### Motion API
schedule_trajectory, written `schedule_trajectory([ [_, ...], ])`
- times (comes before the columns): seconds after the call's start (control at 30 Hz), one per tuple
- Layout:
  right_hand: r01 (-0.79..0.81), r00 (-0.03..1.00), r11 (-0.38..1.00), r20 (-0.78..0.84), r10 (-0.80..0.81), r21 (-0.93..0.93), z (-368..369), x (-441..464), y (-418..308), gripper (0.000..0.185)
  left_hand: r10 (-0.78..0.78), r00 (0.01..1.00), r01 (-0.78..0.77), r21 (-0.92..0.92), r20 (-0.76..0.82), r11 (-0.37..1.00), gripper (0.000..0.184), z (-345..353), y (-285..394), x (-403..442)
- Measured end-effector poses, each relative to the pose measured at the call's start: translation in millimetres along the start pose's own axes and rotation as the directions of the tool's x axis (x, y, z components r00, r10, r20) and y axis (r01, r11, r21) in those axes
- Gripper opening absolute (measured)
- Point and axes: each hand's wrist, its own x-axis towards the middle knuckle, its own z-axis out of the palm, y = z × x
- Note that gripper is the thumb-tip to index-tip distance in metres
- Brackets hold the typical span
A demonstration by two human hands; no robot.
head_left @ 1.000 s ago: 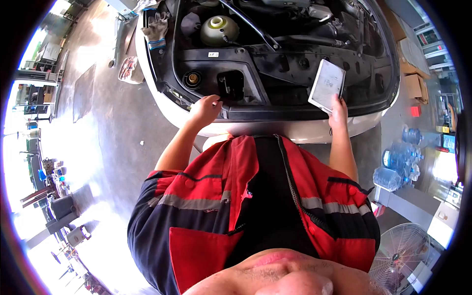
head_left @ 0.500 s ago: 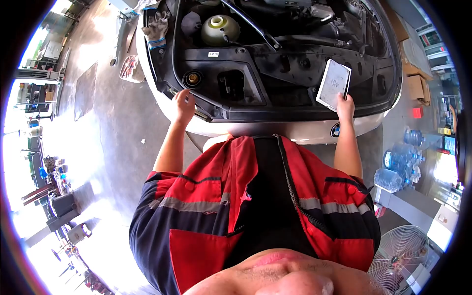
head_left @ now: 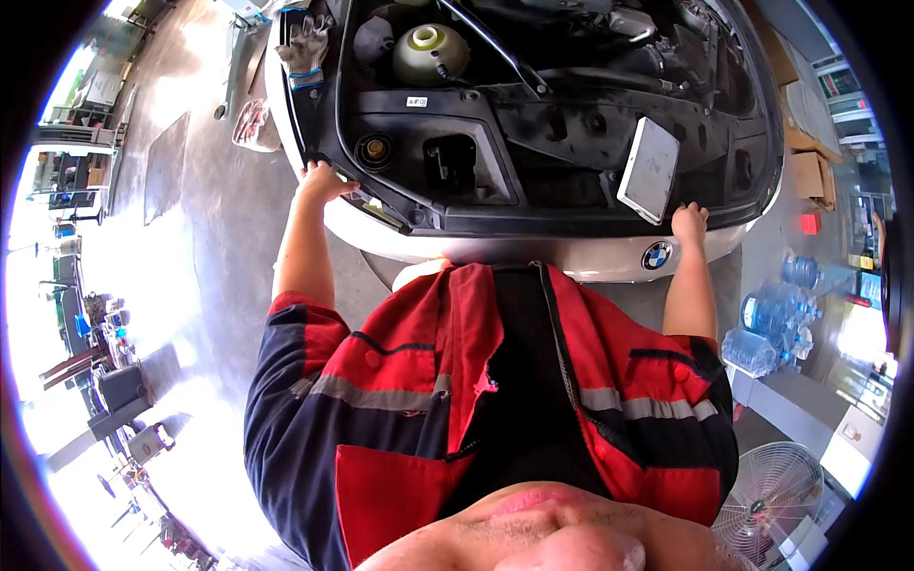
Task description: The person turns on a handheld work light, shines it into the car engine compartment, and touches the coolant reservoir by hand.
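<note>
My left hand (head_left: 326, 181) rests on the black trim (head_left: 409, 211) at the car's front left corner, thumb and fingers apart, holding nothing. A flat pale rectangular object (head_left: 650, 169) lies tilted on the black panel at the front right of the open engine bay. Just right of its lower end, my right hand (head_left: 690, 221) touches the car's front edge with its fingers loosely bent and nothing visible in them. Below it on the white bumper is a round blue and white badge (head_left: 657, 255).
Grey gloves (head_left: 305, 49) lie on the left fender. A pale reservoir (head_left: 430, 54) and a black strut (head_left: 495, 46) are in the engine bay. Water bottles (head_left: 776, 314), cardboard boxes (head_left: 811, 176) and a fan (head_left: 769, 500) stand to the right.
My right hand has let go of the pale object, which now lies on the panel, and moved right to the front edge. My left hand has moved left along the trim.
</note>
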Motion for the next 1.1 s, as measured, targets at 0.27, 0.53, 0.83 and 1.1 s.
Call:
schedule_trajectory([
  [0.27,-0.024,0.893,0.961,-0.427,0.145,0.275,34,-38,-13,0.047,0.056,0.998,-0.056,0.080,-0.001,0.995,0.079,-14,11,-14],
  [0.53,-0.021,0.888,0.947,-0.430,0.165,0.321,30,-40,-13,0.047,0.057,0.998,-0.058,0.025,0.018,0.998,0.069,-18,9,-13],
  [0.83,-0.010,0.884,0.933,-0.433,0.176,0.360,30,-40,-12,0.047,0.020,0.999,-0.020,0.004,0.027,1.000,0.076,-18,9,-11],
  [1.1,-0.003,0.882,0.935,-0.439,0.169,0.353,30,-41,-12,0.046,0.025,0.999,-0.024,-0.030,0.046,0.999,0.077,-13,5,-3],
])
